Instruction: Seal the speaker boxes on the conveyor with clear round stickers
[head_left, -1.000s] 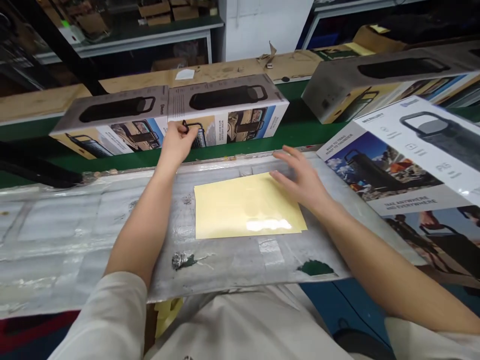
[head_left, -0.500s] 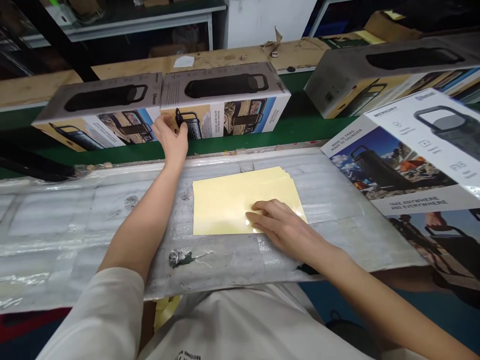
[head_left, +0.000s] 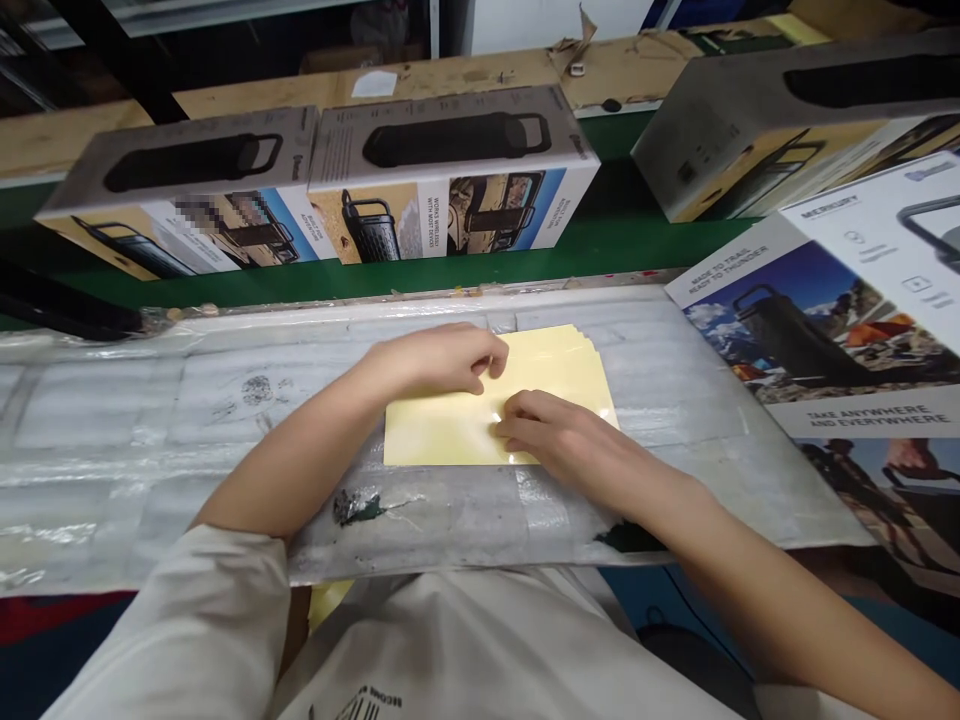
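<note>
A stack of pale yellow sheets [head_left: 435,430] lies on the plastic-covered work surface [head_left: 247,400] in front of me. Over the upper part of the stack is my left hand [head_left: 454,358], its fingers curled down towards the top sheet; whether they pinch anything is too small to tell. My right hand [head_left: 555,430] rests on the right part of the stack, thumb and fingers bent close together near its middle. What its fingertips hold, if anything, cannot be made out.
Two printed speaker boxes [head_left: 450,180] [head_left: 195,195] stand side by side on the green strip [head_left: 420,274] behind the surface. Another box [head_left: 697,140] is at the back right, with a larger printed carton [head_left: 862,400] in front of it. A wooden ledge [head_left: 480,75] runs behind.
My left hand has come away from the middle box and moved down and right onto the yellow stack. My right hand has stayed nearly in place, its fingers slightly more curled.
</note>
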